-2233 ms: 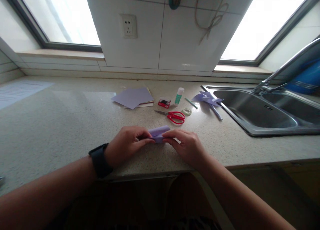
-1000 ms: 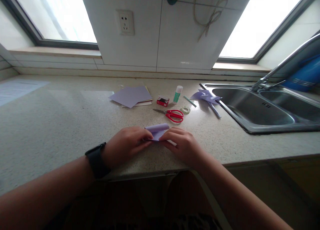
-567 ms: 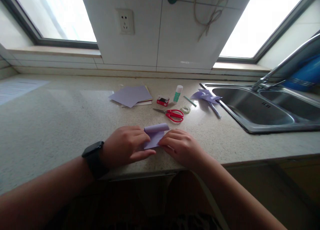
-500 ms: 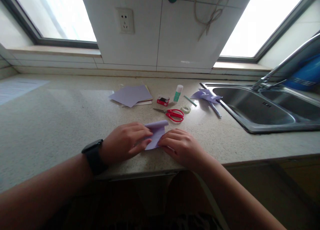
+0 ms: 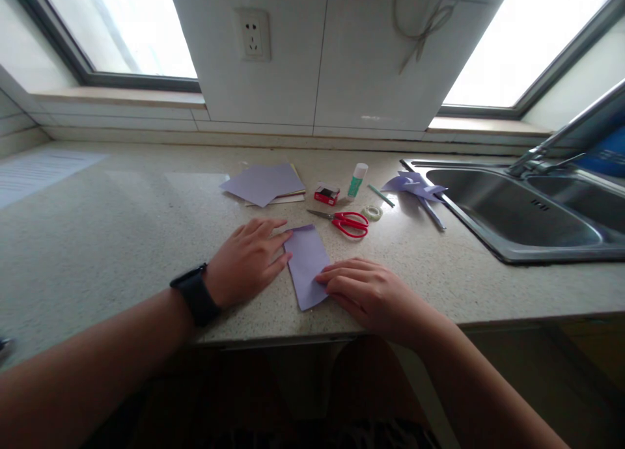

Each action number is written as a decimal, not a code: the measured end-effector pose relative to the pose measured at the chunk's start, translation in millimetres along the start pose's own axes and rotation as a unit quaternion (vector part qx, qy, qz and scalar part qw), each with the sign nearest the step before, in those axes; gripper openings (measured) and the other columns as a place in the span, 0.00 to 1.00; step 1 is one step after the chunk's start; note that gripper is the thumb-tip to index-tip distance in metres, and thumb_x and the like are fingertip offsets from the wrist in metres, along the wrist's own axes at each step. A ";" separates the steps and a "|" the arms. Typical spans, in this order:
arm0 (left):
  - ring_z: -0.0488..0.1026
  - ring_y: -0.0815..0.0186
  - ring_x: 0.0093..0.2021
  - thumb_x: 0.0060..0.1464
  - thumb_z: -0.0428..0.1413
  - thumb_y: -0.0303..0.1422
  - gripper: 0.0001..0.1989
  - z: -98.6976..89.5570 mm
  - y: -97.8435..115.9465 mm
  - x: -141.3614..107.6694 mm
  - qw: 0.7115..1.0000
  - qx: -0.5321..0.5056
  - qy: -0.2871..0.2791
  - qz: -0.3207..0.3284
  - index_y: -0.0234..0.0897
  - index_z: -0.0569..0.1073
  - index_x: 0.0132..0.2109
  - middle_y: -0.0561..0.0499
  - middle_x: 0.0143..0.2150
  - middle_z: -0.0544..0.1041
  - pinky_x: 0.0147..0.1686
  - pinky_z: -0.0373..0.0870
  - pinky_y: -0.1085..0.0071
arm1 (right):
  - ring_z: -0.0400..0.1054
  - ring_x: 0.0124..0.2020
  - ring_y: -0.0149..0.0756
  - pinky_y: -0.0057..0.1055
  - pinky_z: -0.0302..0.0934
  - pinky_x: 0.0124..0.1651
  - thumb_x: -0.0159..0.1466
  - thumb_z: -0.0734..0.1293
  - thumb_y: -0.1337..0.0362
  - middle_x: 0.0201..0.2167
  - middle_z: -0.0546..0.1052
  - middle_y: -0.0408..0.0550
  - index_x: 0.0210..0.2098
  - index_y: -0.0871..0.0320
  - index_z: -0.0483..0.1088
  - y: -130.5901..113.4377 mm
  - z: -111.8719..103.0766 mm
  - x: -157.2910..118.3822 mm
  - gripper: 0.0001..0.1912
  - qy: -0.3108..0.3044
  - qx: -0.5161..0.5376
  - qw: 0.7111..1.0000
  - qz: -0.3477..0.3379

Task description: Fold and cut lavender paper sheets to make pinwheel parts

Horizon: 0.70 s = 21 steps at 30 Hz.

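Observation:
A purple paper rectangle (image 5: 307,267) lies on the speckled counter (image 5: 146,241) near its front edge. My left hand (image 5: 249,257), with a dark watch on its wrist, has its fingers apart, and the fingertips touch the paper's left edge. At the lower right edge of the paper, my right hand (image 5: 368,289) keeps its fingers together, pressed on the sheet. Red-handled scissors (image 5: 344,222) lie just behind the paper, blades pointing left.
Behind are a stack of purple sheets (image 5: 258,183), a red box (image 5: 327,194), a glue stick (image 5: 358,180), a tape roll (image 5: 372,213), a green stick (image 5: 381,196) and a purple pinwheel (image 5: 414,185). A steel sink (image 5: 512,208) is at right.
The paper's rolled-up far edge has come down and the sheet now lies nearly flat, showing as a longer rectangle. My left hand has moved back from it with fingers spread wider.

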State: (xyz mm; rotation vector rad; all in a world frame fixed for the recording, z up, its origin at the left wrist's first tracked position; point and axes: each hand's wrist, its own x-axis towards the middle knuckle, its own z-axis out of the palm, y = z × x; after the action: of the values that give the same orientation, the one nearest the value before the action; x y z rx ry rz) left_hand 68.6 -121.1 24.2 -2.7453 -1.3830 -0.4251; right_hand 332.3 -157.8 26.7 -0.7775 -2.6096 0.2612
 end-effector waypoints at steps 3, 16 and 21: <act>0.61 0.49 0.63 0.66 0.50 0.41 0.24 0.3 0.7 0.1 1.000 0.012 -0.002 0.001 0.34 0.70 0.63 0.40 0.65 0.67 0.62 0.62 0.49 | 0.73 0.51 0.38 0.39 0.67 0.56 0.72 0.61 0.66 0.49 0.79 0.49 0.45 0.57 0.72 -2.3 -2.1 -0.9 0.09 -0.008 0.000 1.000 0.006; 0.61 0.52 0.65 0.68 0.47 0.36 0.20 0.0 4.2 0.2 0.998 0.053 -0.007 0.040 0.45 0.69 0.64 0.47 0.67 0.67 0.61 0.61 0.51 | 0.71 0.52 0.39 0.41 0.66 0.57 0.68 0.63 0.69 0.50 0.78 0.48 0.47 0.55 0.72 -3.5 -1.0 -2.4 0.10 -0.024 0.001 1.000 -0.002; 0.63 0.50 0.62 0.67 0.48 0.38 0.21 1.1 0.5 2.4 0.999 0.030 -0.009 0.023 0.42 0.69 0.64 0.44 0.64 0.70 0.59 0.62 0.50 | 0.71 0.53 0.38 0.40 0.65 0.57 0.68 0.62 0.68 0.51 0.78 0.47 0.47 0.55 0.72 -3.0 0.3 -3.8 0.10 -0.019 0.002 1.000 0.000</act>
State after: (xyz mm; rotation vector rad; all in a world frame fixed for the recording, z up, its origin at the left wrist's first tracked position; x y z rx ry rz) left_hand 70.6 -119.3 23.8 -2.7338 -1.3124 -0.3513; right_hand 333.7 -162.5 26.1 -0.7783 -2.6434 0.2849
